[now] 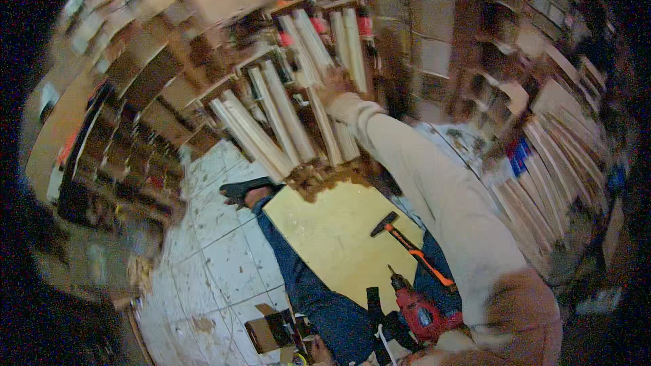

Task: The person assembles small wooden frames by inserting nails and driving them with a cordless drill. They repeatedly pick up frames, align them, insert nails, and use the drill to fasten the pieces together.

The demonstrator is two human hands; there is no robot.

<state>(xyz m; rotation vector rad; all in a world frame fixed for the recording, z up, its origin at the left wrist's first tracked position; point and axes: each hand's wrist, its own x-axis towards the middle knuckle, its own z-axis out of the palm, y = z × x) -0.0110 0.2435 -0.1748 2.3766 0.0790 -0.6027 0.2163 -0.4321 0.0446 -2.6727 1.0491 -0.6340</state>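
Observation:
My right arm stretches forward across the view, and my right hand (337, 85) is at the upright bundles of pale wooden strips (305, 47), against or beside one of them. Motion blur hides whether its fingers grip a strip. Low at the bottom edge, part of my left hand (320, 351) shows beside a small open cardboard box (266, 329); its fingers are not clear. A yellow board (325, 230) lies over my legs. On its right side rest a hammer (413, 247) with an orange and black handle and a red power drill (422, 313), bit pointing forward.
More pale strips (261, 135) lean in rack slots ahead. Brown shavings or scraps (332, 179) lie at the board's far edge. White floor tiles (224, 257) with debris spread to the left. Stacked long pieces (542, 176) stand at right; blurred shelves with boxes (163, 88) surround me.

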